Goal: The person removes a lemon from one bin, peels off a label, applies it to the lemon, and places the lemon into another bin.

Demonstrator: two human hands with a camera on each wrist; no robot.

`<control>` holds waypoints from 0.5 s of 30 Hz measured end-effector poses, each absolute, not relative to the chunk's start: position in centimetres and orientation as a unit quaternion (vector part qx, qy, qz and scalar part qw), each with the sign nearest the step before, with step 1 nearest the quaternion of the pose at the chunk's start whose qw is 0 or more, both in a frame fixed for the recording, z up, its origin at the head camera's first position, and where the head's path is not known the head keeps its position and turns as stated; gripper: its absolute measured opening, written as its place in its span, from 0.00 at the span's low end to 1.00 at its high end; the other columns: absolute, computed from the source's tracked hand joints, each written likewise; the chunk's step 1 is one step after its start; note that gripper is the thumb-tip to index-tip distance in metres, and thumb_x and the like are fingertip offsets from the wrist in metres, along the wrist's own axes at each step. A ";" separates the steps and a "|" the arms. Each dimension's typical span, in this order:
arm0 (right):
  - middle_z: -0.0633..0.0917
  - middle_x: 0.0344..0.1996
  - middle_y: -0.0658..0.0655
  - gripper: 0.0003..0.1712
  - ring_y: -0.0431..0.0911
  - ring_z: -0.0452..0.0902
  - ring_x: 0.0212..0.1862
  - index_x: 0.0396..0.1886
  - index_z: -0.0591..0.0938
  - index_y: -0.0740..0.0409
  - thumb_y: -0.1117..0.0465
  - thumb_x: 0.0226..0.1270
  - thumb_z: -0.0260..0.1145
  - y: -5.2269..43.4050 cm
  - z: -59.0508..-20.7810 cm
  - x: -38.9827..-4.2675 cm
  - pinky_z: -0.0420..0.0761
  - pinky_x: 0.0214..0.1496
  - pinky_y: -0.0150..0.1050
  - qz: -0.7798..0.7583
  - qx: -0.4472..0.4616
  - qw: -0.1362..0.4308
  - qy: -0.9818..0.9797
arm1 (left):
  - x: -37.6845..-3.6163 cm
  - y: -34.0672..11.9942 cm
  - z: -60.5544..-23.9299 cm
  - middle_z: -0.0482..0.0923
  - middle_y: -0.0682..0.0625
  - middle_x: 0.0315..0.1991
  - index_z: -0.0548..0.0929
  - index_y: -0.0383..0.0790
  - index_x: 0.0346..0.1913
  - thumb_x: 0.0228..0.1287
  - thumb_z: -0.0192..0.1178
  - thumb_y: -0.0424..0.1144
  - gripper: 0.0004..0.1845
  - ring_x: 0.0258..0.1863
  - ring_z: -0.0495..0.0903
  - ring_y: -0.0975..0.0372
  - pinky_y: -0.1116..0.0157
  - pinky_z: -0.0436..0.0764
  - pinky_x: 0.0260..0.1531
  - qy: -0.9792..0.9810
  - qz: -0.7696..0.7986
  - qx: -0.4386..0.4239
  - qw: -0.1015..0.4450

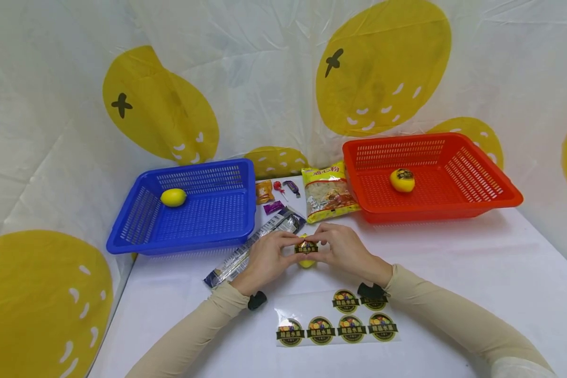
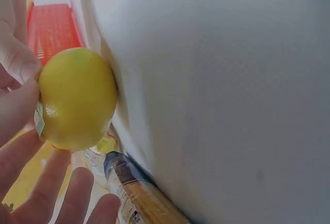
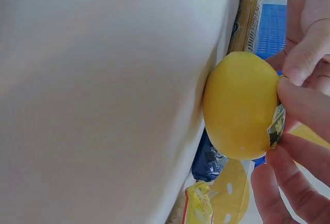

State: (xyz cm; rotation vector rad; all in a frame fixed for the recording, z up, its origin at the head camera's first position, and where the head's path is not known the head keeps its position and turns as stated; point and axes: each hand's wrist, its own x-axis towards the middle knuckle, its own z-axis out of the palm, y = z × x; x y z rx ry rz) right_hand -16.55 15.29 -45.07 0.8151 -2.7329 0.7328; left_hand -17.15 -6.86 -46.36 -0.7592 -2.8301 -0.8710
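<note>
Both hands hold one yellow lemon [image 1: 306, 259] just above the white table [image 1: 453, 273], at its middle. A dark round sticker [image 1: 306, 248] lies on the lemon's top, under the fingertips. My left hand [image 1: 288, 245] grips the lemon from the left and my right hand [image 1: 322, 244] from the right. In the left wrist view the lemon [image 2: 77, 98] touches the table, with the sticker's edge [image 2: 38, 118] at its left. The right wrist view shows the lemon [image 3: 240, 105] with the right fingers [image 3: 304, 54] curled round it and over the sticker [image 3: 277, 126].
A clear sheet with several round stickers [image 1: 337, 320] lies near me. A blue basket [image 1: 227, 236] at the left holds a plain lemon [image 1: 173, 197]. A red basket [image 1: 453, 207] at the right holds a stickered lemon [image 1: 402, 180]. Between them lie a noodle pack [image 1: 328, 191], a long packet [image 1: 252, 249] and small sweets [image 1: 274, 194].
</note>
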 end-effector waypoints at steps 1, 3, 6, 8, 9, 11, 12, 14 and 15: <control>0.87 0.33 0.47 0.23 0.43 0.82 0.34 0.49 0.92 0.50 0.48 0.54 0.82 15.3 -45.0 -16.6 0.74 0.34 0.32 0.246 0.276 0.095 -0.924 | -17.2 -6.9 -46.4 0.87 0.56 0.57 0.88 0.59 0.57 0.57 0.73 0.59 0.24 0.55 0.85 0.58 0.59 0.83 0.48 -0.925 -0.285 -0.248 0.041; 0.87 0.33 0.47 0.23 0.44 0.82 0.35 0.50 0.91 0.50 0.48 0.54 0.82 15.4 -44.9 -16.6 0.75 0.36 0.33 0.245 0.279 0.087 -0.924 | -17.2 -6.8 -46.4 0.87 0.56 0.57 0.88 0.60 0.57 0.57 0.73 0.58 0.24 0.55 0.85 0.58 0.59 0.82 0.48 -0.926 -0.285 -0.245 0.039; 0.88 0.35 0.47 0.22 0.44 0.83 0.36 0.50 0.91 0.50 0.50 0.55 0.81 15.6 -44.8 -16.7 0.77 0.38 0.36 0.251 0.282 0.077 -0.923 | -17.1 -6.8 -46.4 0.87 0.55 0.56 0.88 0.59 0.57 0.57 0.73 0.58 0.24 0.55 0.85 0.58 0.59 0.82 0.48 -0.926 -0.284 -0.244 0.043; 0.90 0.35 0.46 0.20 0.43 0.85 0.37 0.48 0.92 0.50 0.53 0.55 0.82 15.8 -44.8 -16.8 0.79 0.41 0.38 0.258 0.281 0.074 -0.921 | -17.0 -6.8 -46.4 0.87 0.55 0.56 0.88 0.58 0.57 0.57 0.74 0.57 0.24 0.54 0.85 0.58 0.59 0.82 0.48 -0.926 -0.284 -0.245 0.048; 0.90 0.35 0.46 0.19 0.43 0.85 0.38 0.48 0.92 0.50 0.54 0.55 0.82 15.9 -44.8 -16.8 0.80 0.42 0.39 0.261 0.281 0.073 -0.920 | -17.0 -6.8 -46.4 0.87 0.55 0.56 0.88 0.58 0.56 0.57 0.74 0.57 0.24 0.54 0.85 0.58 0.59 0.82 0.48 -0.926 -0.283 -0.245 0.051; 0.91 0.35 0.46 0.17 0.42 0.86 0.39 0.46 0.92 0.51 0.56 0.55 0.81 16.0 -44.9 -16.8 0.81 0.44 0.40 0.265 0.281 0.075 -0.919 | -17.0 -6.8 -46.5 0.87 0.56 0.55 0.89 0.57 0.56 0.57 0.74 0.57 0.23 0.54 0.85 0.58 0.59 0.83 0.48 -0.926 -0.283 -0.245 0.056; 0.91 0.35 0.47 0.17 0.42 0.87 0.40 0.46 0.92 0.51 0.56 0.55 0.81 16.1 -44.9 -16.9 0.81 0.44 0.41 0.265 0.282 0.077 -0.919 | -17.1 -6.8 -46.5 0.87 0.56 0.55 0.89 0.57 0.56 0.57 0.74 0.57 0.23 0.54 0.85 0.59 0.59 0.83 0.48 -0.926 -0.282 -0.245 0.058; 0.91 0.35 0.47 0.16 0.42 0.86 0.39 0.45 0.92 0.51 0.57 0.56 0.81 16.1 -45.0 -16.9 0.80 0.43 0.40 0.266 0.286 0.079 -0.917 | -17.1 -6.8 -46.6 0.88 0.56 0.55 0.89 0.57 0.56 0.57 0.75 0.56 0.23 0.53 0.86 0.59 0.60 0.83 0.47 -0.926 -0.282 -0.245 0.059; 0.91 0.35 0.47 0.16 0.42 0.86 0.39 0.45 0.92 0.52 0.56 0.56 0.81 16.1 -45.1 -16.9 0.80 0.43 0.40 0.266 0.287 0.080 -0.917 | -17.1 -6.8 -46.6 0.88 0.56 0.55 0.89 0.57 0.55 0.57 0.75 0.56 0.23 0.53 0.86 0.59 0.60 0.83 0.46 -0.926 -0.281 -0.245 0.060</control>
